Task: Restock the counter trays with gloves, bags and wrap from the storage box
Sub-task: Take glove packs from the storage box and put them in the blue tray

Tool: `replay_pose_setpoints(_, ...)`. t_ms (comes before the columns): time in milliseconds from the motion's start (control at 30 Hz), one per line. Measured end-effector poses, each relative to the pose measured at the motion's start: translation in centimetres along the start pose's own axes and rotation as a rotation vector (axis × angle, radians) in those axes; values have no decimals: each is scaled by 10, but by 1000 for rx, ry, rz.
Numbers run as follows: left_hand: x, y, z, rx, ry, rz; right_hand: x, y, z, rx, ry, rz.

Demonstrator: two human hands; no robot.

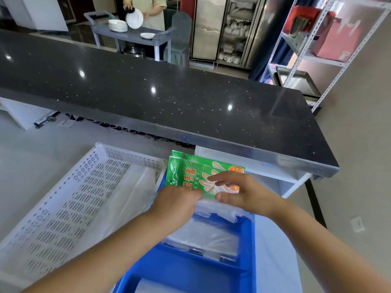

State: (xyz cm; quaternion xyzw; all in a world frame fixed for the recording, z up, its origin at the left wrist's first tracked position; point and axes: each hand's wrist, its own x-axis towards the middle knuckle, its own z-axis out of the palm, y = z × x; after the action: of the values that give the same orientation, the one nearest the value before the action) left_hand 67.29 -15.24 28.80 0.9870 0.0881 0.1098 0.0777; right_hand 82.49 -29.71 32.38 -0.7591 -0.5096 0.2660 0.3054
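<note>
**Both hands at the glove packs in the blue tray**

Head view: A blue tray point(246, 246) with dividers sat on the pale surface point(42, 149) in front of the person, below the edge of a black speckled counter point(169, 98). In the tray's far compartment stood green glove packs point(190, 172), printed with orange hand outlines, leaning upright against the far wall. Just before them lay a stack of clear bags point(211, 233), filling the middle compartment. In the nearest compartment, at the bottom edge, a pale roll point(156, 286) showed only in part.

The left hand point(177, 204) reached in from the lower left, its fingers bent down onto the top edge of the clear bags, right at the foot of the green packs; its grip was narrow, but whether it pinched the plastic I could not tell. The right hand point(241, 191) came from the lower right with fingers spread over the front glove pack, thumb below and forefinger above, a loose half-wide grip touching the pack's face rather than plainly clasping it.

Left of the blue tray, just beside it, lay a white perforated basket point(69, 197), with some clear film along its right side.

Beyond the counter a person in a light top held a white plate point(134, 18) over a grey cart point(135, 34) carrying stacked plates point(117, 25).
</note>
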Motion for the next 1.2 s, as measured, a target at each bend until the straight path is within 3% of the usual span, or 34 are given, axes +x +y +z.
replay_pose_setpoints(67,11,1,-1,-77,-51,-51,-11,-7,7,-173,-119,42)
replay_pose_setpoints(167,23,3,-7,-207,-191,-129,-13,-7,17,-490,-50,77)
replay_pose_setpoints(333,27,-8,-26,-272,-283,-153,-15,2,12,-230,1,236)
replay_pose_setpoints(433,20,-30,-41,-215,-137,-272,-20,10,2,-172,93,367)
replay_pose_setpoints(533,8,-38,-50,-271,225,-382,-24,13,-5,-80,244,436)
replay_pose_setpoints(600,0,-28,-49,-485,367,-411,-22,10,-4,-111,384,414)
replay_pose_setpoints(667,-4,-9,-41,-769,308,-461,-20,2,4,-238,523,387)
replay_pose_setpoints(767,-2,21,-29,-1380,169,-642,-19,-14,24,-514,697,310)
replay_pose_setpoints(900,5,32,-19,-1947,172,-727,-23,-24,50,-813,757,-19)
replay_pose_setpoints(1033,11,20,-8,-2040,348,-849,-24,-8,65,-863,733,-124)
replay_pose_setpoints(1200,19,-9,8,-1853,386,-979,-10,12,58,-963,666,-136)
